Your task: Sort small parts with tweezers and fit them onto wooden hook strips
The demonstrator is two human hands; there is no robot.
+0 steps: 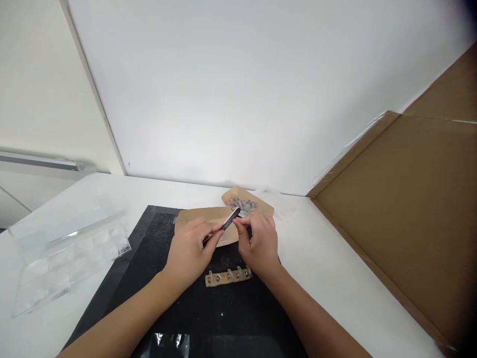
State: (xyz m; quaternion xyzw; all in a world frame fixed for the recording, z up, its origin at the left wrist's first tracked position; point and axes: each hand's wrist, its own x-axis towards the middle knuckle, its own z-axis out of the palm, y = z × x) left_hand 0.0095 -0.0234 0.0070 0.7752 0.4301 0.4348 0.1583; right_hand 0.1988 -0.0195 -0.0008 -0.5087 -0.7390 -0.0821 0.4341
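Note:
My left hand [192, 246] grips a nail file [231, 219], a slim black bar with a pale edge and a rounded end, which points up to the right. My right hand [259, 241] is closed in a pinch beside the file; whatever is between its fingertips is too small to make out. Below both hands, a tan strip [223, 279] lies on the black mat [208, 318], with several clear, nail-tip-like pieces standing on small shiny mounts. Behind my hands sits a brown paper tray [194, 215], partly covered by them.
Farther back, another brown tray [238, 191] holds a heap of small glossy pieces. A clear compartment box [70, 263] with its lid raised stands on the white table [335, 258] at left. Brown cardboard [402, 209] leans along the right, and a white wall [238, 89] rises behind.

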